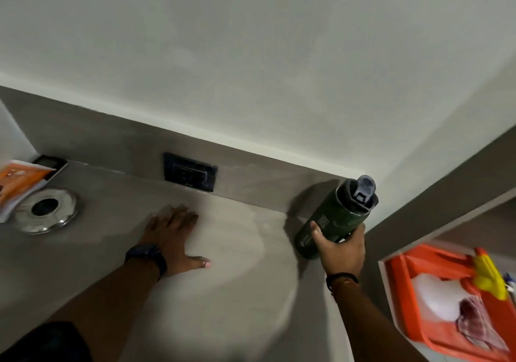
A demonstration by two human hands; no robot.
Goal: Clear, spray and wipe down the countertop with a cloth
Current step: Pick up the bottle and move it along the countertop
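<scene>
Head view: I see left hand (173,236) flat, fingers spread, holding nothing, on the desk (223,292) below the wall socket (190,175). Right hand (341,247) grips the green bottle (332,222), right of the socket. Cloth (474,325) lies in the orange tray (413,283), far right.

The orange packet (16,187) is cut by the left edge; the bottle (332,222) label is perhaps too blurred to read.
</scene>
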